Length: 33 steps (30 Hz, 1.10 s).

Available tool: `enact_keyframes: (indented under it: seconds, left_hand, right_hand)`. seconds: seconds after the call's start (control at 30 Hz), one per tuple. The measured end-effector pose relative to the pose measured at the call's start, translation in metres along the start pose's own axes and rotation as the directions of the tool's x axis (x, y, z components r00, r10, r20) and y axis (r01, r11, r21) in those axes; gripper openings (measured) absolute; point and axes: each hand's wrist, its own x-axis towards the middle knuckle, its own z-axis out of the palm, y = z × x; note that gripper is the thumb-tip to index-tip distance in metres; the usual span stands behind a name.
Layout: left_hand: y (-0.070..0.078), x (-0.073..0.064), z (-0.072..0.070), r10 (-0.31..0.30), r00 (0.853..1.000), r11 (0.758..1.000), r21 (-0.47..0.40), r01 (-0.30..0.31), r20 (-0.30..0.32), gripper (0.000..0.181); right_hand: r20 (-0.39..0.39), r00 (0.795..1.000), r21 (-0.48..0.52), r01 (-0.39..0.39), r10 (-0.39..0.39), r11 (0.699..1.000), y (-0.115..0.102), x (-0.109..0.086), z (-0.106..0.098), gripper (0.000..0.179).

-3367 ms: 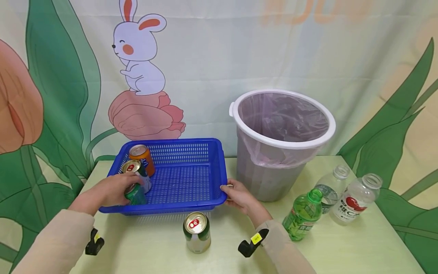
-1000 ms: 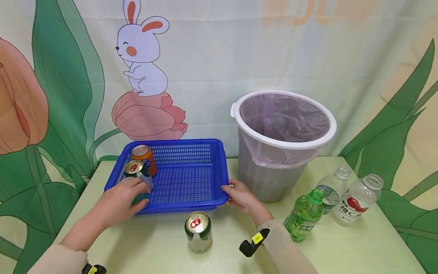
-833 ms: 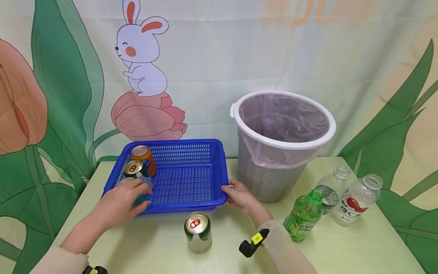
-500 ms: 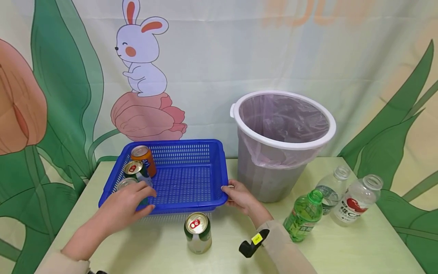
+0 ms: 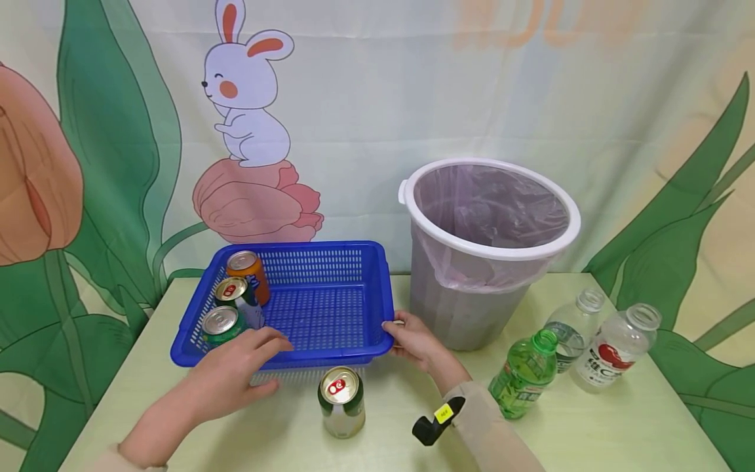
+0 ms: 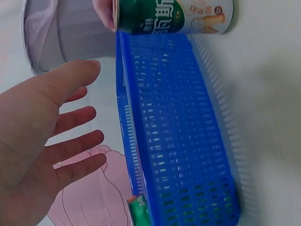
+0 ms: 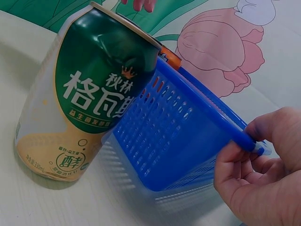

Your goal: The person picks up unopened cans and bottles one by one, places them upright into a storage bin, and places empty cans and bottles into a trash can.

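Observation:
My left hand [image 5: 236, 370] hovers over the front rim of the blue plastic basket [image 5: 330, 357], fingers spread and holding nothing. In the left wrist view the same hand [image 6: 42, 136] is clearly apart from the basket. My right hand [image 5: 417, 339] pinches the basket's right rim between thumb and fingers, as the right wrist view also shows. Along the basket's left side stand an orange can [image 5: 250, 275], a dark green can with a gold top [image 5: 236, 295] and a green can [image 5: 221, 322]. A green and cream drink can [image 5: 342, 403] stands on the table before the basket.
A grey bin [image 5: 466, 314] lined with a plastic bag stands right of the basket. Further right are a green bottle [image 5: 523, 377] and two clear bottles, one half-labelled [image 5: 569, 328], one with a red label [image 5: 613, 354]. A printed curtain [image 5: 354, 131] hangs behind the table.
My left hand has let go of the green can in the basket and drawn back toward the front right, its fingers spreading. The right hand has kept its grip on the rim.

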Motion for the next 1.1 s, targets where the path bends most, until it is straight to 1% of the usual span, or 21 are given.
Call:
enact_keyframes:
  seconds: [0.1,0.27,0.37,0.47,0.57,0.77,0.87,1.0,1.1]
  left_hand:
    - [0.005,0.0,0.003,0.014,1.0,1.0,-0.017,-0.013,0.019,0.052]
    - [0.014,-0.001,0.007,0.023,0.999,0.998,-0.057,-0.02,0.049,0.07]
    - [0.02,0.0,0.01,0.029,0.996,0.997,-0.079,-0.023,0.084,0.078]
    - [0.025,0.001,0.012,0.021,0.991,0.994,-0.108,-0.007,0.132,0.082]
    - [0.029,0.002,0.016,0.013,0.986,0.992,-0.124,0.008,0.164,0.085]
    - [0.036,0.005,0.022,0.037,0.984,0.989,-0.144,-0.012,0.172,0.091]
    - [0.04,0.007,0.024,0.045,0.98,0.987,-0.158,-0.014,0.195,0.092]
    - [0.046,0.011,0.027,0.059,0.974,0.986,-0.168,-0.023,0.217,0.093]
    - [0.049,0.014,0.03,0.081,0.973,0.984,-0.17,-0.045,0.215,0.094]
  right_hand:
    - [0.003,1.0,0.007,-0.001,0.001,1.0,0.0,-0.001,0.0,0.018]
    - [0.015,1.0,0.008,0.01,-0.01,1.0,-0.001,-0.001,-0.001,0.025]
    - [0.017,1.0,0.003,0.014,-0.014,1.0,-0.001,-0.001,-0.001,0.027]
    - [0.016,1.0,0.003,0.012,-0.012,1.0,-0.002,-0.001,-0.001,0.027]
    - [0.02,1.0,0.006,0.01,-0.01,1.0,-0.002,-0.002,-0.001,0.028]
    - [0.02,1.0,0.005,0.013,-0.014,1.0,-0.003,-0.002,0.0,0.024]
    - [0.016,1.0,0.004,0.008,-0.008,1.0,-0.003,-0.002,0.0,0.022]
    - [0.033,0.999,0.015,0.012,-0.012,1.0,-0.001,-0.001,0.0,0.026]
    - [0.037,0.999,0.015,0.01,-0.011,1.0,0.0,-0.001,-0.001,0.029]
